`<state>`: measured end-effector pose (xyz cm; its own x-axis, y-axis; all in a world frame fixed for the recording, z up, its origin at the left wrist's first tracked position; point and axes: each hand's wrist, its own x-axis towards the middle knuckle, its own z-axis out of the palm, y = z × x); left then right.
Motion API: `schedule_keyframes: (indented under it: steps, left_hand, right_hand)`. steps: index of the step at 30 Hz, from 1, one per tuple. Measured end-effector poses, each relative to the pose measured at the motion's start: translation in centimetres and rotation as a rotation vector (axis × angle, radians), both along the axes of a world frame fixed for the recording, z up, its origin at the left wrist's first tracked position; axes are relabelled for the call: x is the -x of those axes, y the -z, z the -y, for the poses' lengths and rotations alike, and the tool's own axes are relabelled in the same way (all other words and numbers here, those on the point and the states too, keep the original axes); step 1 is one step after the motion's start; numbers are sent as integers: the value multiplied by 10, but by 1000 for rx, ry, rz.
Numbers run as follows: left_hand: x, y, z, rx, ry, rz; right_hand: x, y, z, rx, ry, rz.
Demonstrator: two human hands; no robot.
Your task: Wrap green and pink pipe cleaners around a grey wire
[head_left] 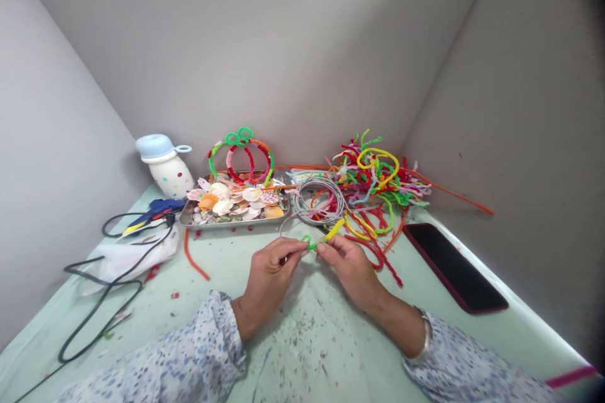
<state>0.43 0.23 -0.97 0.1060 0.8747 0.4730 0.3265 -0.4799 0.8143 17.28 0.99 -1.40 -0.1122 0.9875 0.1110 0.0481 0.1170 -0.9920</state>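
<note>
Between my two hands is a short pipe cleaner [335, 230], yellow at its upper right end and green at its left end, where it curls into a small loop. My left hand [274, 271] pinches the green end with thumb and forefinger. On the yellow side, my right hand [352, 267] also pinches it, fingertips close to those of the left. Just behind the hands lies a coil of grey wire [319, 201], and loose red pipe cleaners [378, 249] spread behind the right hand.
A metal tray [236, 225] holds shells, with pipe-cleaner rings [241, 160] standing on it. At left are a white bottle [170, 173], a plastic bag [137, 261] and a black cable [101, 283]. A pipe-cleaner heap [373, 170] and a phone [456, 267] are at right.
</note>
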Motion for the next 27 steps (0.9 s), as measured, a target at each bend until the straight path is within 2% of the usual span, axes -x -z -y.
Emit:
schedule_keyframes:
  steps: [10, 17, 27]
  left_hand:
    - [-1, -5, 1, -51, -6, -136]
    - [0, -2, 0, -93, 5, -212]
    - [0, -4, 3, -94, 12, -249]
  right_hand:
    - [0, 1, 0, -12, 8, 25]
    - [-1, 2, 2, -33, 22, 54]
    - [2, -1, 3, -56, -3, -10]
